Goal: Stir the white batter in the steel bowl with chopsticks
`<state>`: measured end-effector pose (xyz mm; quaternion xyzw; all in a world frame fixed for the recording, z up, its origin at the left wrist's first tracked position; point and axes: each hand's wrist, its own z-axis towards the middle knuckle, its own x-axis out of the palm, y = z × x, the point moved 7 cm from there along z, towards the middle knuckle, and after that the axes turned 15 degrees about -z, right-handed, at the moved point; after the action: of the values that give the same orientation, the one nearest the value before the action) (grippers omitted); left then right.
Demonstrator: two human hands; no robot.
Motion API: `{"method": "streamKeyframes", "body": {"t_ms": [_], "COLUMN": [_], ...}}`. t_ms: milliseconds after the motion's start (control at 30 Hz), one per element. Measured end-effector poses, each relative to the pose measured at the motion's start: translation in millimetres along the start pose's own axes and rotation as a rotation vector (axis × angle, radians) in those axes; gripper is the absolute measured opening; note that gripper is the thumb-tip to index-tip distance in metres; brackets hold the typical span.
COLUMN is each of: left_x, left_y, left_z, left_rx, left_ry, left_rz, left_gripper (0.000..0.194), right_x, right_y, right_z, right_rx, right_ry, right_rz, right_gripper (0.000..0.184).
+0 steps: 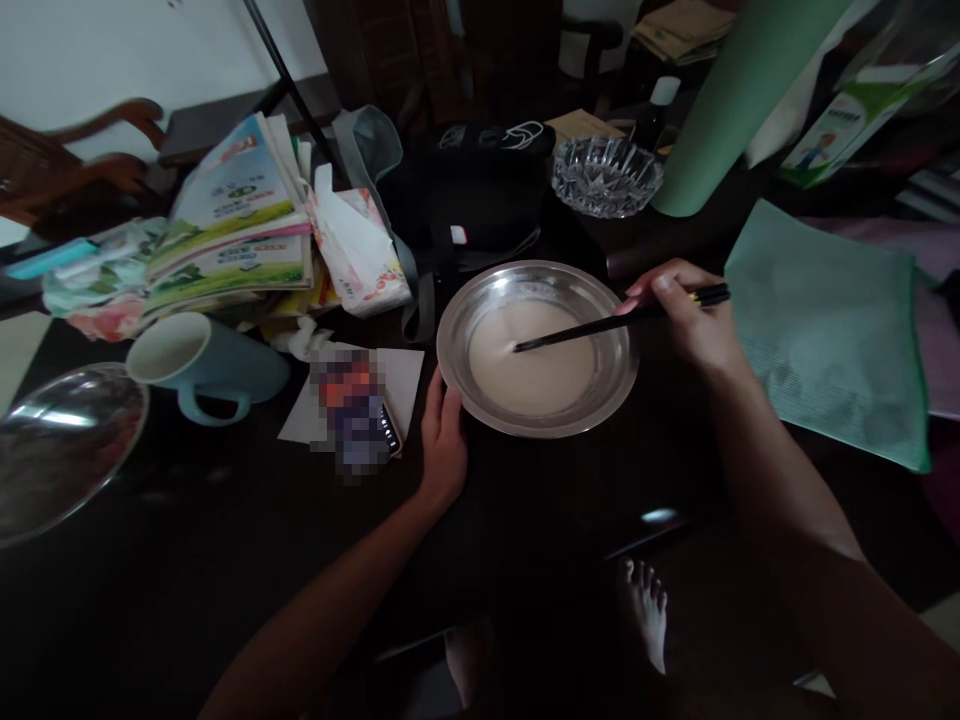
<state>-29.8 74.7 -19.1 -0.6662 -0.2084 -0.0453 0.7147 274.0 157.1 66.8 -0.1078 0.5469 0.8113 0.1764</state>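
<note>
A shiny metal bowl [540, 425] stands on the dark table, holding a pale, milky liquid [536, 378]. My left hand [445, 435] grips the bowl's near left rim; part of its fingers is hidden beside the bowl. On the other side, my right hand [694, 310] is closed around black chopsticks [592, 327]. Their tips dip into the liquid near the middle of the bowl, and their back ends stick out past the hand.
Left of the bowl are a phone [358, 410] on white paper, a light-blue mug [225, 370], a metal lid or dish [67, 450], tissues [364, 250] and stacked booklets [232, 220]. A glass ashtray [606, 178], green cylinder [739, 120] and mesh pouch [825, 330] lie behind and right.
</note>
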Motion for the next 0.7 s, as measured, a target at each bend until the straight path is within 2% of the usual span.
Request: {"method": "streamKeyframes", "body": {"t_ms": [67,133,200,300,367,500,567,600,700], "left_x": [0.5,0.4,-0.2,-0.8,-0.4,-0.2,-0.6,-0.7,-1.2], "left_y": [-1,-1,-1,-2,-3,-2,-1,-1,-2], "left_z": [0,0,0,0,0,0,0,0,0], "left_rx": [0.003,-0.001,-0.007,-0.006,-0.002,0.001,-0.001,-0.003,-0.003], "left_ry": [0.004,0.003,-0.003,-0.01,-0.007,-0.009,-0.012,-0.013,-0.015], "left_rz": [0.0,-0.001,0.0,0.013,0.024,0.032,0.03,0.03,0.035], "left_gripper": [0.049,0.049,0.049,0.049,0.049,0.05,0.05,0.05,0.05], "right_x": [-11,-16,-12,3,6,-15,-18,-15,2], "right_y": [-2,-4,-4,-2,-1,-3,-3,-4,-2], "right_z": [2,2,2,0,0,3,2,2,0], "right_rx": [0.005,0.019,0.041,0.039,0.027,0.029,0.045,0.058,0.069], "right_ry": [-0.129,-0.194,-0.15,0.022,0.047,-0.21,-0.256,-0.225,-0.021], "right_rz": [0.026,0.077,0.099,0.076,0.02,0.034,0.093,0.109,0.093], "right_gripper": [0.03,0.033,0.034,0.031,0.028,0.031,0.034,0.035,0.035]}}
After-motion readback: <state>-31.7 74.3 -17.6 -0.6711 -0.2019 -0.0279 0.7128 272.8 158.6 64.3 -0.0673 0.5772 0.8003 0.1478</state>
